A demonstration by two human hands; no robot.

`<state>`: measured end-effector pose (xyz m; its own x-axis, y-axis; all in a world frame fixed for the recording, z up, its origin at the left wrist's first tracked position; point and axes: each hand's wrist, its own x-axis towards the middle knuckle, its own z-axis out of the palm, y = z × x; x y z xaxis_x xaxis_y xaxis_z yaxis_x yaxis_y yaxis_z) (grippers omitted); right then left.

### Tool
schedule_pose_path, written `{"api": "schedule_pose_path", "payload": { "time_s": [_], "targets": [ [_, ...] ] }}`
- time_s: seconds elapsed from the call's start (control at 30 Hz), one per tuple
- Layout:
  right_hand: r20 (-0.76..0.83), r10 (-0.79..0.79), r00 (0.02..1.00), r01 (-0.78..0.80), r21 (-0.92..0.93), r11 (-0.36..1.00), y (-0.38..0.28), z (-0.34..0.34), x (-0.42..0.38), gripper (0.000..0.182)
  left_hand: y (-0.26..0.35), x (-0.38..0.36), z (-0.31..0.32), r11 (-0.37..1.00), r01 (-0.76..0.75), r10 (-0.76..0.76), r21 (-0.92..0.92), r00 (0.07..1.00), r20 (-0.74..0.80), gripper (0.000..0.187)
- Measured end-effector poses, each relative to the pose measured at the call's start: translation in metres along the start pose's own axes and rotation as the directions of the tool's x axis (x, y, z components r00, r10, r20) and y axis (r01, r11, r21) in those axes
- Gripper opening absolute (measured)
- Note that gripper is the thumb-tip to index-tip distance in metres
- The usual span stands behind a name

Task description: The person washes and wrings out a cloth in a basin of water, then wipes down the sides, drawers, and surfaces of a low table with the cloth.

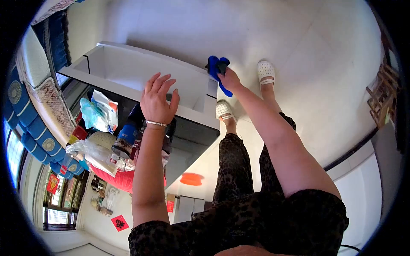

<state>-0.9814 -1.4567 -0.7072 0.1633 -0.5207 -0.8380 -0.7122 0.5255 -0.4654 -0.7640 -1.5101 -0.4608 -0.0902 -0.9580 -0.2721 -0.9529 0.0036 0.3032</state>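
My right hand [230,81] grips a bunched blue cloth [214,67] with a dark patch on it, just off the end of a low table with a black top [192,138] and white sides. My left hand [159,102] hovers over the table's edge, fingers apart and slightly bent, with nothing in it. Close to it on the tabletop are a blue-labelled jar [126,135], tilted toward me in this view, and a white and light-blue plastic packet [106,112]. A dark item beside my left wrist is partly hidden.
Clear plastic bags [92,151] and a red rounded item [115,177] crowd the table's left part. A sofa with blue cushions [38,128] runs along the left. A wooden rack [381,100] stands at the right, and an orange object [191,178] lies on the pale floor [324,85].
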Motion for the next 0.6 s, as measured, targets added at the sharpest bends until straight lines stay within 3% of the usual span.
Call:
{"api": "schedule_pose_path", "payload": {
  "time_s": [0.07,0.1,0.2,0.27,0.33,0.43,0.53,0.57,0.6],
  "targets": [
    [0.241,0.019,0.970,0.019,-0.153,0.988,-0.012,-0.003,-0.010,0.040,-0.001,0.000,0.002,0.999,0.023,-0.024,-0.045,1.000,-0.013,0.018],
    [0.205,-0.287,0.936,0.344,-0.343,0.874,0.025,0.034,0.007,0.043,-0.002,0.001,0.001,0.998,0.037,-0.037,-0.056,0.999,-0.004,0.016],
    [0.223,-0.439,0.870,0.481,-0.198,0.854,-0.012,0.036,0.023,0.041,-0.002,0.001,0.000,0.993,0.067,-0.067,-0.094,0.998,-0.003,0.012],
    [0.384,-0.159,0.909,0.238,-0.167,0.957,-0.086,0.024,0.031,0.037,-0.004,0.002,0.001,0.991,0.046,-0.052,-0.126,0.998,-0.046,0.010],
    [0.221,-0.274,0.936,0.323,-0.227,0.919,-0.101,0.078,0.057,0.037,-0.004,0.002,-0.001,0.987,0.067,-0.069,-0.147,0.998,-0.013,0.013],
    [0.180,-0.475,0.861,0.508,-0.275,0.817,-0.100,0.068,0.046,0.042,-0.008,0.001,0.001,0.988,0.056,-0.061,-0.146,0.998,-0.028,0.012],
    [0.256,-0.309,0.916,0.370,-0.240,0.897,-0.051,0.021,0.019,0.042,-0.007,0.002,0.000,0.986,0.061,-0.066,-0.157,0.997,-0.027,0.015],
    [0.302,-0.138,0.943,0.218,-0.248,0.944,-0.031,0.008,0.013,0.035,-0.007,0.002,-0.001,0.984,0.072,-0.076,-0.162,0.997,-0.018,0.017],
    [0.354,-0.218,0.910,0.322,-0.268,0.908,0.025,0.017,0.021,0.030,-0.008,0.003,-0.001,0.984,0.075,-0.080,-0.164,0.996,-0.026,0.017]
  ]
}}
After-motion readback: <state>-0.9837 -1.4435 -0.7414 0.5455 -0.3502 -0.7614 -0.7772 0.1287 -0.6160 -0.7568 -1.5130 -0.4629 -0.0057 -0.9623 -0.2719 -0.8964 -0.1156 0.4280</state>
